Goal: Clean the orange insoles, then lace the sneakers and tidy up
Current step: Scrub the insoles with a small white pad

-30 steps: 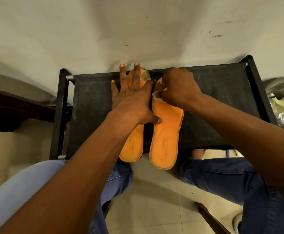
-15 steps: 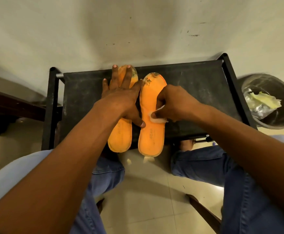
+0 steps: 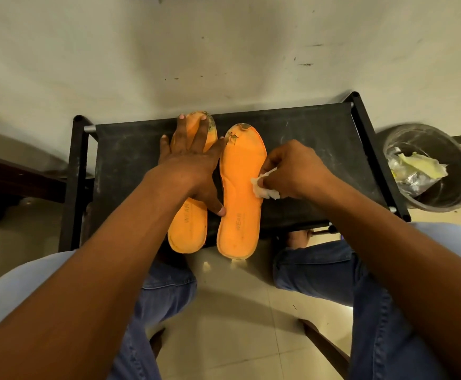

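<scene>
Two orange insoles lie side by side on a black stand (image 3: 306, 149), heels hanging over its near edge. My left hand (image 3: 193, 163) lies flat with spread fingers on the left insole (image 3: 188, 229), its thumb touching the edge of the right insole (image 3: 240, 187). My right hand (image 3: 292, 171) pinches a crumpled white wipe (image 3: 263, 186) against the right edge of the right insole, about midway along it. Both insoles show dark grime and wear at the toe ends. No sneakers or laces are in view.
A round dark bin (image 3: 432, 171) holding crumpled foil and yellowish paper stands on the floor right of the stand. A pale wall rises behind. My knees in blue jeans (image 3: 333, 270) flank the tiled floor below; dark furniture sits at far left.
My right hand has drawn the wipe down from the right insole's toe to its middle right edge. The left hand stays pressed flat on the left insole. The view shifted.
</scene>
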